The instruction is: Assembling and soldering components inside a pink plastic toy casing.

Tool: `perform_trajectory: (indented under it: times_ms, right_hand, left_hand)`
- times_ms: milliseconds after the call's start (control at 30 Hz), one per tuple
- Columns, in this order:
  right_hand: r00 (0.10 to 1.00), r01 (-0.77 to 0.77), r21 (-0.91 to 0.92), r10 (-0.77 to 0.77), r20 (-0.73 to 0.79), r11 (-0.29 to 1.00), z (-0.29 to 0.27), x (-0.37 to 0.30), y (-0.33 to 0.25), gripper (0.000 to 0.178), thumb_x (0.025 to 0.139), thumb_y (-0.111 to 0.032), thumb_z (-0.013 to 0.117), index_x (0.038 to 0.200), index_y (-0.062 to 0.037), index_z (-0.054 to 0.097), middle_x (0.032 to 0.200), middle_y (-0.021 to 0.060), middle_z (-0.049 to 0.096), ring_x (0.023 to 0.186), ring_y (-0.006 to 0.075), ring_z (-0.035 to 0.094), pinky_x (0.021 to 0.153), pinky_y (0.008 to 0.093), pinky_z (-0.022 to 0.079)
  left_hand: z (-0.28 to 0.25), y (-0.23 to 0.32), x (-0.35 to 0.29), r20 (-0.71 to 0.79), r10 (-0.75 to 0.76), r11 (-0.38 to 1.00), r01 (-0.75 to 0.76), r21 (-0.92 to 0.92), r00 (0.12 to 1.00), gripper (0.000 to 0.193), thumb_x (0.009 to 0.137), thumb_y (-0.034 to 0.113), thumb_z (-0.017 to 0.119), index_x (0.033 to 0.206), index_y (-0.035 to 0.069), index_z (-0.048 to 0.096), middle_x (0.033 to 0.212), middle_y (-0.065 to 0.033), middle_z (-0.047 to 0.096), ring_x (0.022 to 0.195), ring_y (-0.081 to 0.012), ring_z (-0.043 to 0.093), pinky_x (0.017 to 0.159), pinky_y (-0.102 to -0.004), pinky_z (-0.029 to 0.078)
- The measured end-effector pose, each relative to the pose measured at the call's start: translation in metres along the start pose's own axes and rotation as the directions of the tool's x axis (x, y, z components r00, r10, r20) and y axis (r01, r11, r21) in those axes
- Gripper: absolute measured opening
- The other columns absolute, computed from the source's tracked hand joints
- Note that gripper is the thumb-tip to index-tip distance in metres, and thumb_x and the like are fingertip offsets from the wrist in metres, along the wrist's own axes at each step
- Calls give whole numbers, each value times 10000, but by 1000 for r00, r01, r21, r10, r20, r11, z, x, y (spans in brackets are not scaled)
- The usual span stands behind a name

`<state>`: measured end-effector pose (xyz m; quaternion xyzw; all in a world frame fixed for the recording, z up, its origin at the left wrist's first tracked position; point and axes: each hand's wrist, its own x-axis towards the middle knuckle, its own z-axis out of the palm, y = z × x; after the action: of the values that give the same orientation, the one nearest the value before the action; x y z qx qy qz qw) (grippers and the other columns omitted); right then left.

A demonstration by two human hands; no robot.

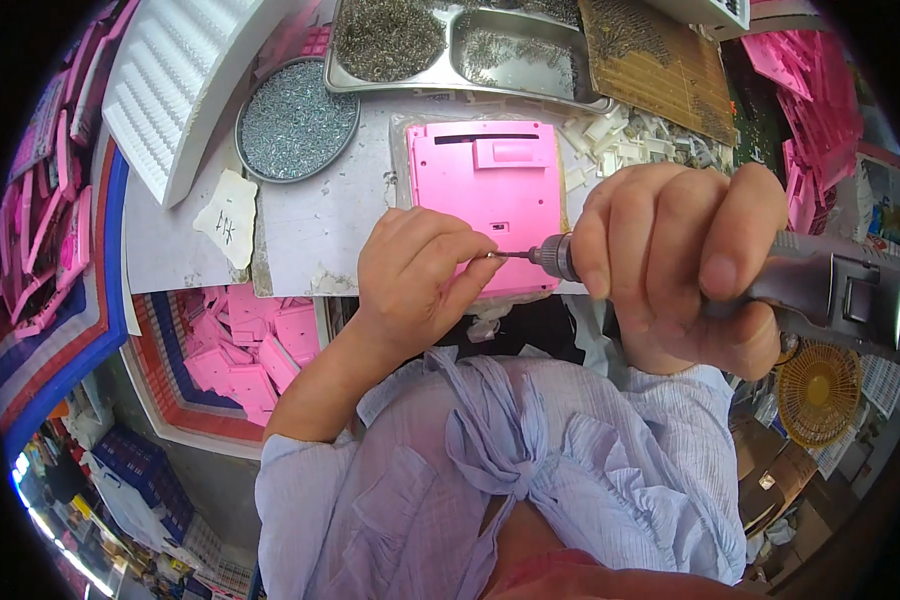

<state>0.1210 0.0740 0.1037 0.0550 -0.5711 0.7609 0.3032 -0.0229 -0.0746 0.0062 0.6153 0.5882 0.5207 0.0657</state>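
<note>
Head view: screwdriver bit [515,254] meets pinched left fingers [455,243], pink casing [518,195] beneath.

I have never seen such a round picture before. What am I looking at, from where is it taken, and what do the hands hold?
There is no robot: a person works with two bare hands. A wide fisheye camera on the person's head looks down, so straight edges bend near the rim.

The right hand grips a driver. Thumb and finger of the left hand meet at its tip; whatever they pinch is too small to tell.

Under them, on the table, lies a pink case. Around it are a round dish and a metal tray, both with small metal pieces, and loose white parts.
</note>
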Motion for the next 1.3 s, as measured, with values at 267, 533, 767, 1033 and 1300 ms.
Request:
perform_trajectory:
  times_ms: [267, 533, 767, 1033, 1300]
  right_hand:
    - [1000, -16, 5, 16, 17, 1000, -1, 1, 5, 271, 960, -377, 687, 1046, -155, 556, 682, -46, 551, 559, 82, 523, 650, 295, 534]
    - [1000, -27, -11, 27, 15, 1000, 1, 0, 4, 293, 962, -380, 694, 1052, -140, 551, 684, -34, 554, 565, 89, 534, 644, 297, 527]
    - [998, -55, -26, 55, -23, 998, 2, -6, 4, 313, 954, -385, 712, 1036, -131, 549, 665, -23, 552, 558, 99, 535, 614, 298, 512]
    - [998, -16, -22, 14, -53, 1000, 0, -17, -8, 327, 934, -392, 739, 1009, -129, 561, 641, -16, 549, 532, 108, 520, 580, 299, 500]
    - [985, -101, 26, 104, -137, 995, -11, -83, -8, 208, 874, -23, 711, 1043, -10, 589, 789, 83, 592, 684, 181, 542, 727, 372, 490]
  left_hand:
    - [-2, 0, 1, 24, 47, 997, -49, 66, 999, 253, 724, 78, 838, 927, 91, 689, 850, -43, 638, 722, -227, 612, 649, -367, 430]
    - [-4, 4, 8, 89, 74, 988, -85, 128, 993, 221, 743, 117, 820, 914, 98, 682, 847, -28, 614, 740, -214, 598, 690, -365, 424]
    - [-2, 11, 12, 127, 71, 984, -91, 155, 989, 176, 750, 131, 795, 862, 107, 661, 796, -18, 559, 713, -212, 572, 684, -365, 403]
    - [7, 12, 9, 217, -90, 962, 29, 271, 972, 186, 784, 145, 770, 768, 101, 590, 770, -55, 547, 695, -253, 571, 671, -386, 411]
    - [1, -6, 7, 258, -30, 993, -2, 121, 966, 189, 820, 112, 755, 784, 63, 576, 917, -82, 656, 900, -296, 658, 772, -414, 490]
